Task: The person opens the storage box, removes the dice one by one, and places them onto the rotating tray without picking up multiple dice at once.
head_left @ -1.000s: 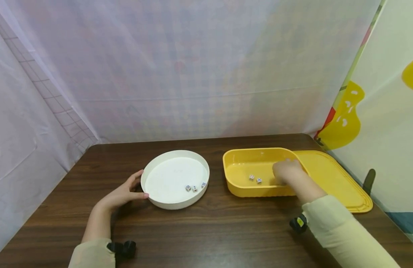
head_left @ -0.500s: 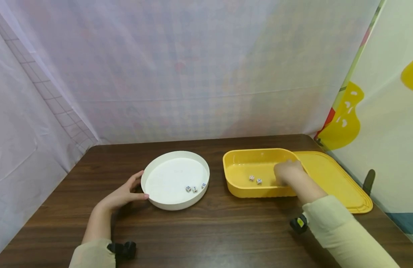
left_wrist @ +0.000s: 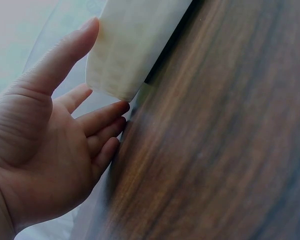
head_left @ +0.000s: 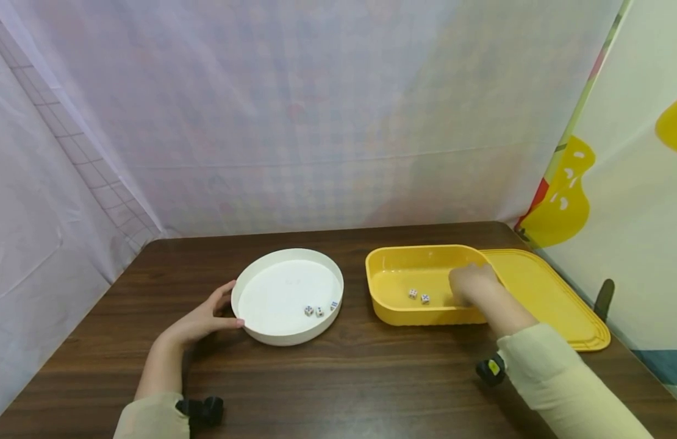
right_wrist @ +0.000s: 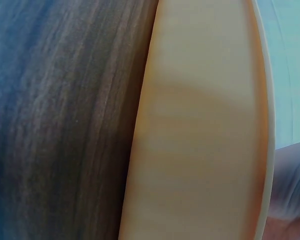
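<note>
In the head view a round white tray [head_left: 278, 286] holds three small white dice [head_left: 308, 311] near its right front edge. My left hand [head_left: 201, 318] rests against the tray's left side, thumb and fingertips spread along the wall; the left wrist view shows those fingers fairly straight. To the right stands a yellow rectangular box [head_left: 410, 316] with two visible dice [head_left: 419, 297] on its floor. Down inside the box's right end is my right hand [head_left: 471, 284]. Its fingers are hidden, and in the right wrist view the box wall [right_wrist: 205, 125] covers most of the hand.
A yellow lid [head_left: 541, 299] lies flat to the right of the box, partly behind it. Everything sits on a dark wooden table [head_left: 338, 384]. Pale cloth sheets [head_left: 316, 122] hang behind and on both sides.
The left hand, the tray and the visible dice stay in place. My right hand remains in the box with hardly any shift; the head view has tilted very slightly.
</note>
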A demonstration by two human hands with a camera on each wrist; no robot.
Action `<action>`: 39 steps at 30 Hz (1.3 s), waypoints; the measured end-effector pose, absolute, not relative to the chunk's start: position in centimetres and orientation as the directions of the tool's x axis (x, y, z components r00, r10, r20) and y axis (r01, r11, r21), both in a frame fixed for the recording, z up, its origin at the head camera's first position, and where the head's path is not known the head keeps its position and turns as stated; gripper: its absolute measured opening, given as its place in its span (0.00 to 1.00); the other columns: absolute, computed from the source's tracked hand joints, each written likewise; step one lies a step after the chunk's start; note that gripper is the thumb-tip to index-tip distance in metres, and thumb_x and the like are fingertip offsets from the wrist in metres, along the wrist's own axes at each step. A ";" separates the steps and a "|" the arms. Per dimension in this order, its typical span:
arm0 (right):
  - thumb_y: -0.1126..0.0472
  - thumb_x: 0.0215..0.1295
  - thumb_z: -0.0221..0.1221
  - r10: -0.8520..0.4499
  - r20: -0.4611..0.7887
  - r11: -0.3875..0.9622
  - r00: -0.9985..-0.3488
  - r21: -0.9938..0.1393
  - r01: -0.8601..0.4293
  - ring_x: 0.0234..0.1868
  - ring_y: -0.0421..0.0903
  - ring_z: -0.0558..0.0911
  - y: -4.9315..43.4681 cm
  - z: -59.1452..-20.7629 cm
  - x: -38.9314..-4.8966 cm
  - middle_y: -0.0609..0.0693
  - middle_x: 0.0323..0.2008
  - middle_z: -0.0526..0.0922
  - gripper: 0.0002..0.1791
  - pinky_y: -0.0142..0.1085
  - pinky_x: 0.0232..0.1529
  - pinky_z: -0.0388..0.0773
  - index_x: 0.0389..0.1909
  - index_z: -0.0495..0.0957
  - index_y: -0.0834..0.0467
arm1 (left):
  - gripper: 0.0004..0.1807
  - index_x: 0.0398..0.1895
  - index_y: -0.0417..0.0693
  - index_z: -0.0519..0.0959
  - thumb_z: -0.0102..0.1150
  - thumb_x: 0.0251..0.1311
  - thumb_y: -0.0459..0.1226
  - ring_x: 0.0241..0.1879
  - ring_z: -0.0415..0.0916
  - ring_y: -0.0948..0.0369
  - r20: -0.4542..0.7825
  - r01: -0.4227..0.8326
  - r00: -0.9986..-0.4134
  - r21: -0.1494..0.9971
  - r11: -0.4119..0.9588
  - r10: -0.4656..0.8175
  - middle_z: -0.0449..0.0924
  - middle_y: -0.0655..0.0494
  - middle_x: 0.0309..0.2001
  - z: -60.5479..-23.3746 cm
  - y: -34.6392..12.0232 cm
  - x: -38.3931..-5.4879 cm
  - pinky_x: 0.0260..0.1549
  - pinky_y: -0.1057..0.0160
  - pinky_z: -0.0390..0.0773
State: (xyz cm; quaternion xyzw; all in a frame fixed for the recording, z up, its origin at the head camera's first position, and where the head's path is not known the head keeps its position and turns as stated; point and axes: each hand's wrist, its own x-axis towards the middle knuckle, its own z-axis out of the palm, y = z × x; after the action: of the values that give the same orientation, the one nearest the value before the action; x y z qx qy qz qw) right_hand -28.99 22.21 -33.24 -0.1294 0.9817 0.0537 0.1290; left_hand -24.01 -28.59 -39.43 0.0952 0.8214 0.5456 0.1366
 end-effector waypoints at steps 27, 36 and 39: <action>0.59 0.53 0.63 -0.258 -0.157 0.956 -0.953 0.098 -0.275 0.45 0.64 0.68 22.4 -33.2 -28.8 0.61 0.34 0.76 0.11 0.64 0.52 0.59 0.27 0.77 0.64 | 0.55 0.76 0.46 0.39 0.69 0.54 0.40 0.71 0.37 0.39 -0.114 0.016 -0.947 0.917 0.399 0.299 0.41 0.30 0.72 -39.4 -28.6 -24.0 0.62 0.33 0.40; 0.58 0.46 0.68 -0.280 -0.099 0.954 -0.955 0.084 -0.288 0.51 0.67 0.68 22.2 -33.0 -28.9 0.61 0.38 0.77 0.12 0.65 0.52 0.57 0.17 0.74 0.56 | 0.55 0.76 0.46 0.38 0.68 0.55 0.40 0.70 0.39 0.38 -0.108 0.030 -0.945 0.911 0.411 0.310 0.42 0.29 0.71 -39.3 -28.5 -24.0 0.61 0.33 0.42; 0.56 0.46 0.70 -0.283 -0.089 0.955 -0.955 0.071 -0.289 0.52 0.67 0.67 22.1 -32.8 -28.8 0.60 0.38 0.77 0.15 0.65 0.53 0.57 0.14 0.73 0.55 | 0.55 0.76 0.46 0.38 0.68 0.55 0.40 0.71 0.39 0.39 -0.115 0.024 -0.945 0.910 0.414 0.306 0.42 0.30 0.71 -39.4 -28.6 -24.0 0.61 0.33 0.42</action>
State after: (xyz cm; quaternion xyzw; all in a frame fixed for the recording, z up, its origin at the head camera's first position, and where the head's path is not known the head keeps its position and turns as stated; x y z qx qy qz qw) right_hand -28.76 22.09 -32.76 -0.1448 0.9878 0.0417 0.0391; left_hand -24.00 -28.55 -39.39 0.0991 0.8303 0.5321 0.1325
